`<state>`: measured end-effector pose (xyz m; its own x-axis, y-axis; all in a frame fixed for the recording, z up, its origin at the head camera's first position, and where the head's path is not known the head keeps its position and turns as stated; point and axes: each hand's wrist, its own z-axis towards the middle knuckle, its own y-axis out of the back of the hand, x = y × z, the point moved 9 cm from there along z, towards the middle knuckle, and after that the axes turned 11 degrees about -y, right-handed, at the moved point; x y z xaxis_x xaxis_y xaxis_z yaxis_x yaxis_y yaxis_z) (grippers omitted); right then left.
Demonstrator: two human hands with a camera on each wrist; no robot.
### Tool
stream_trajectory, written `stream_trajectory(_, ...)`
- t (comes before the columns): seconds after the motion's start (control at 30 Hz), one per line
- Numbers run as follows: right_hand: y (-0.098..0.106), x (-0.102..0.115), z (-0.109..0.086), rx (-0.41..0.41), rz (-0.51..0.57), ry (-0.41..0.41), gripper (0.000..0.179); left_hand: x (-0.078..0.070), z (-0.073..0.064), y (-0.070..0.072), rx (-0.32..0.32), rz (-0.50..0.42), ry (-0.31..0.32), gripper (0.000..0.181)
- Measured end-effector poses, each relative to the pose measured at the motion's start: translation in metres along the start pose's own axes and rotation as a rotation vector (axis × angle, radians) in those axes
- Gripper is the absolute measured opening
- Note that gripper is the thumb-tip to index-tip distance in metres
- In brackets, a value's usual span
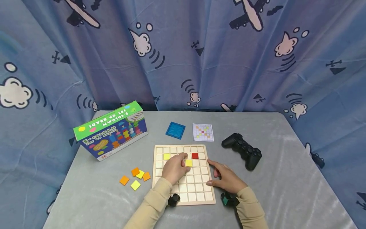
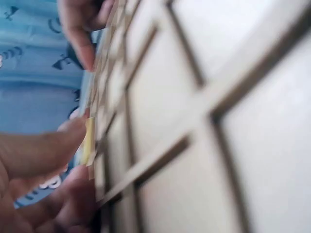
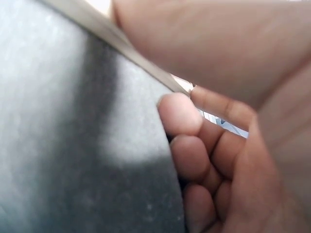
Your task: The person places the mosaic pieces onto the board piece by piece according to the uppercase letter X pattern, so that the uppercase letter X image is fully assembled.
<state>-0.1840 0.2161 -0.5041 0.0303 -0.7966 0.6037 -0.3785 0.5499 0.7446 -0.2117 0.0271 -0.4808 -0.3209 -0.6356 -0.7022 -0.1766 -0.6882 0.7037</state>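
Item 1: yellow tile (image 1: 188, 163), flat, square, so no long axis, on the board (image 1: 191, 188), just right of the left hand (image 1: 175, 168), my nearer one; its thumb and index bracket the tile, though I cannot tell whether they pinch it. Item 2: board, pale ribbed wood, with the right hand's (image 1: 227, 180) thumb and index spread along its right rim. Item 3: loose tiles (image 1: 124, 180), 3 orange and 2 yellow, left of the board.
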Motion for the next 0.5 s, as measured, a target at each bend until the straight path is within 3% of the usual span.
stream_trajectory(0.13,0.002,0.001,0.0,-0.003,-0.006,0.002,0.082,-0.005,-0.009,0.016,-0.007,-0.023,-0.023,0.051)
stream_trajectory(0.3,0.002,0.003,0.0,-0.004,0.008,0.012,0.083,-0.002,-0.036,0.056,-0.1,-0.041,-0.034,0.041)
stream_trajectory(0.37,0.001,0.004,-0.001,-0.001,0.018,0.014,0.083,0.004,-0.051,0.071,-0.129,-0.057,-0.002,0.035)
stream_trajectory(0.5,0.002,0.003,-0.001,-0.003,0.019,0.003,0.083,0.028,-0.078,0.099,-0.181,-0.032,0.125,0.029)
